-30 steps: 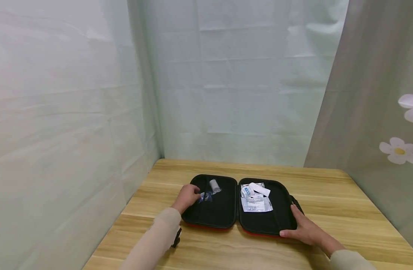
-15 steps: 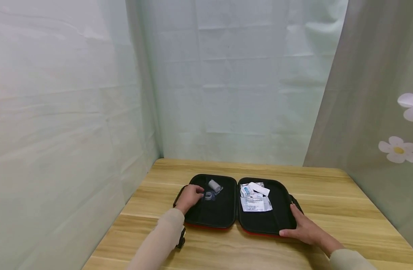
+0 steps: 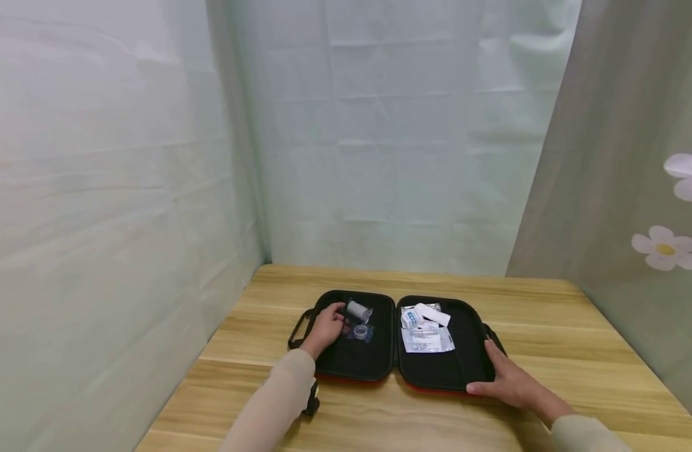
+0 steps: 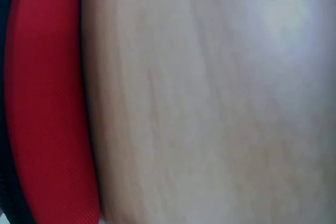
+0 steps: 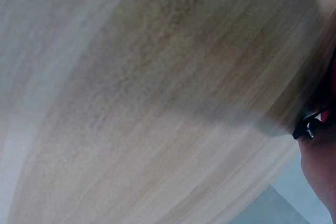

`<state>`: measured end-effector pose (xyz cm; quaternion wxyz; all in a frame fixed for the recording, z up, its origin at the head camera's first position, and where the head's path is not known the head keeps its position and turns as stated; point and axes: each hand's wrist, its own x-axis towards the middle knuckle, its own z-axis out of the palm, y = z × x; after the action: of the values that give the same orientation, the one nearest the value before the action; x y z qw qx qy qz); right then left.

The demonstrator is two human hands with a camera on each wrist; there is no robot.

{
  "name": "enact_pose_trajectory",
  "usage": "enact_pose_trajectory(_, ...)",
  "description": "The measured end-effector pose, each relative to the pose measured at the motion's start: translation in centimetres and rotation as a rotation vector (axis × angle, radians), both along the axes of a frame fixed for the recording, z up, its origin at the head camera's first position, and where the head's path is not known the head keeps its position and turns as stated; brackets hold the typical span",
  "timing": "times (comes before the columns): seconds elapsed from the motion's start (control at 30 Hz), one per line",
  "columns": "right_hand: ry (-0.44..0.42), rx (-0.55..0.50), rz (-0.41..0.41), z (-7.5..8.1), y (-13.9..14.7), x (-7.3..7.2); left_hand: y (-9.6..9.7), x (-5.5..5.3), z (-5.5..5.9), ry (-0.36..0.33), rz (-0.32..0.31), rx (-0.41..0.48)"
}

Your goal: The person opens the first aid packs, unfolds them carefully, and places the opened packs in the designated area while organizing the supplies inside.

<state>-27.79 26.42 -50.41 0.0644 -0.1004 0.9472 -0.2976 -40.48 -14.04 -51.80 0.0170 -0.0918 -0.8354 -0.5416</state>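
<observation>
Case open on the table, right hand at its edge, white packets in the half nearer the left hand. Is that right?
No: the head view shows the white packets in the half nearer the right hand. The rest about the open case stands.

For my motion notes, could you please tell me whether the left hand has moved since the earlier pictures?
Yes, the left hand has moved to the right, toward the hinge of the case, which itself stays put on the table.

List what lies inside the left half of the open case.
A wrapped white roll and a wrapped ring-shaped item. The left hand covers part; anything beneath is hidden.
</observation>
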Motion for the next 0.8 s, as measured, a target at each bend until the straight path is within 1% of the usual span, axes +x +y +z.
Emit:
enact_pose_trajectory(0.07,0.000,-0.007,0.005,0.0,0.0,0.0,0.1,0.0,0.1,-0.007,0.031,-0.027)
enact_pose_trajectory(0.17,-0.002,-0.016,0.009,0.0,0.0,0.1,0.0,0.1,0.6,0.003,0.078,-0.117)
enact_pose_trajectory(0.23,0.002,-0.017,0.012,0.0,0.0,0.1,-0.1,0.2,1.0,0.030,0.108,-0.173)
enact_pose_trajectory(0.33,0.009,-0.013,0.014,0.0,0.1,0.0,-0.2,0.3,1.5,0.057,0.141,-0.207)
enact_pose_trajectory(0.53,0.013,-0.023,0.008,-0.2,0.2,0.1,-0.2,0.0,2.4,0.113,0.171,-0.197)
enact_pose_trajectory(0.63,0.002,-0.030,0.000,-0.1,0.1,0.2,0.1,-0.1,2.9,0.116,0.176,-0.181)
enact_pose_trajectory(0.8,-0.007,-0.029,-0.004,0.0,0.0,0.2,1.0,-0.1,3.9,0.096,0.138,-0.152)
